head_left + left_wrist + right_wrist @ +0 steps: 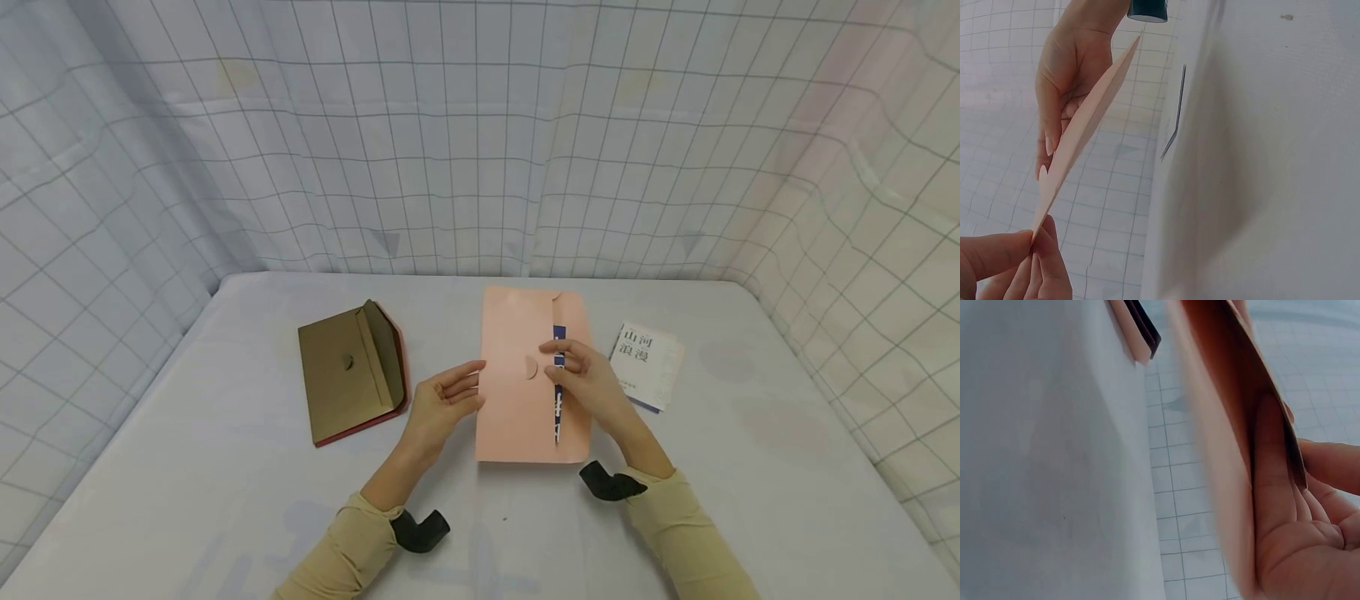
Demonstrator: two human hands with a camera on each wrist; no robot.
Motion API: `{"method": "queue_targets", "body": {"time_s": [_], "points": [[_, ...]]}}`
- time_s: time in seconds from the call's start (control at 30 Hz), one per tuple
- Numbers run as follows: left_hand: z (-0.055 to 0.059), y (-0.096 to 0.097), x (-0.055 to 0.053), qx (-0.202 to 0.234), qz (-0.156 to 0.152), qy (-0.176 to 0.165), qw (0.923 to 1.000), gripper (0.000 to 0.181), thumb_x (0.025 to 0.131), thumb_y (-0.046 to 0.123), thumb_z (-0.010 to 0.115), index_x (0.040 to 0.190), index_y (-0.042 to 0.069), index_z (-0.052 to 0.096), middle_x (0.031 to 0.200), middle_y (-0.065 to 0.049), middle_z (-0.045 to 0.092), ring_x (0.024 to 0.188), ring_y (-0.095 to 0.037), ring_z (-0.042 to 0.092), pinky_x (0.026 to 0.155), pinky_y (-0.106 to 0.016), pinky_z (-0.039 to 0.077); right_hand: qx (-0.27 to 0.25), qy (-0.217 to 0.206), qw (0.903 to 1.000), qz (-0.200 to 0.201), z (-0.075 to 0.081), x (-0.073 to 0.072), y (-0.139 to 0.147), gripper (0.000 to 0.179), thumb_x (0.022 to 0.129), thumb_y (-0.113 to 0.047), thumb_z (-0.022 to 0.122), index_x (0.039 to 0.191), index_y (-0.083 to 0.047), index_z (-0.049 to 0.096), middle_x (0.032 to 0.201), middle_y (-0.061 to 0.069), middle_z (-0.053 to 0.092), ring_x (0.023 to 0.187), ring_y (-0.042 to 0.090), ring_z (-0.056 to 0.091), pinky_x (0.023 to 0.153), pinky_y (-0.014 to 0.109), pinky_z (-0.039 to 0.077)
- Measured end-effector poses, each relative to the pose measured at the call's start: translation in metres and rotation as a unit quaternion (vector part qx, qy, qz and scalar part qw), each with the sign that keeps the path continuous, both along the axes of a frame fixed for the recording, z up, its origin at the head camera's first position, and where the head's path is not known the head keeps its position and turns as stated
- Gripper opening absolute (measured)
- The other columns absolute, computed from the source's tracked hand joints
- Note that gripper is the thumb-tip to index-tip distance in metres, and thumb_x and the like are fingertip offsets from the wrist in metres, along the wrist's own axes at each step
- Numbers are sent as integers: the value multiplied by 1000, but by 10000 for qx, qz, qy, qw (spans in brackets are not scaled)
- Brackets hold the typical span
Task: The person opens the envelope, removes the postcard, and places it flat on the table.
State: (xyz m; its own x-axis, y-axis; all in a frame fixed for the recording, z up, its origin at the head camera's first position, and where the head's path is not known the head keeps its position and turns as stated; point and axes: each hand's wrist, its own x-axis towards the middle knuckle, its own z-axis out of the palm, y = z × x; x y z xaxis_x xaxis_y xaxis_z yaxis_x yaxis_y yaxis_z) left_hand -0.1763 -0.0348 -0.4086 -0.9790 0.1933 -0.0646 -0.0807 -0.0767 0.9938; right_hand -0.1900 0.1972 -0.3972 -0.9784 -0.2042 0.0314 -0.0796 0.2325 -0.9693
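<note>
A pink envelope (504,400) is held up off the table between both hands, tilted in the left wrist view. My left hand (442,402) pinches its left edge between thumb and fingers. On the opening side, my right hand (592,379) has a finger inside the envelope and the thumb outside, gripping the front panel's edge, as the right wrist view shows. Along the opening, beside the flap (579,312), a blue-and-white printed strip (558,400) shows, partly hidden by the right fingers. A half-round tab (531,367) marks the envelope's front.
At left on the white table (187,417) lies an olive-gold envelope (337,392), its flap raised, over a red one (360,427). A small stack of white printed cards (645,367) lies at right. Gridded white curtains (480,167) surround the table.
</note>
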Motion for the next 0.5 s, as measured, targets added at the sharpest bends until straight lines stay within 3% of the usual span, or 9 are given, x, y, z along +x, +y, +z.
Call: {"method": "queue_targets", "body": {"time_s": [0.13,0.23,0.5], "points": [[-1,-1,-1,-45,-15,21,10000,50,82,-9,61,129,4,56,131,-18,57,107,-13,61,80,-16,52,120,45,9995,272,3,0,4,34,94,-12,54,128,-7,50,96,17,70,78,4,62,82,15,47],[-1,-2,-1,-58,-41,27,10000,50,82,-9,61,130,4,55,132,-18,56,109,-13,61,81,-16,52,208,79,9992,338,3,-1,6,35,95,-15,54,128,-7,50,110,23,67,82,3,64,85,15,47],[-1,-4,-3,-38,-60,62,10000,51,81,-10,61,130,3,55,132,-19,56,108,-12,61,81,-16,52,470,167,9987,-92,1,0,7,32,92,-18,59,122,-9,57,106,19,70,84,4,61,81,18,48]]}}
